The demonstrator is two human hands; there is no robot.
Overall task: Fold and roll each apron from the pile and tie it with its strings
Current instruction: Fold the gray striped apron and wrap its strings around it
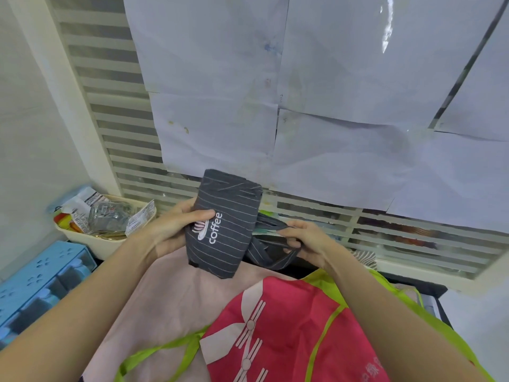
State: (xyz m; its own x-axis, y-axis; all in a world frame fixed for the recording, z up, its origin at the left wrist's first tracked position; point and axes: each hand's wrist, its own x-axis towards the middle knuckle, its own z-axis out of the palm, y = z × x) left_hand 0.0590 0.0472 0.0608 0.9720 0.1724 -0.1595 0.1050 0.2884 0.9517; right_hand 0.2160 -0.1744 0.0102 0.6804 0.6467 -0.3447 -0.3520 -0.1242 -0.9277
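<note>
A dark grey pinstriped apron (225,224) with a white "coffee" logo is rolled into a thick bundle and held up above the pile. My left hand (176,227) grips its left side, thumb across the logo. My right hand (305,241) is closed on the apron's dark strings (271,244), which run out from the bundle's right side. Below lies a red apron (289,332) with white markings and lime green trim and straps, spread flat. A pale pink cloth (170,299) lies under it.
A cream basket (91,241) of packets and a glass jar stands at the left. A blue plastic organiser (35,282) sits in front of it. A striped blind and taped white paper sheets (303,106) cover the window behind.
</note>
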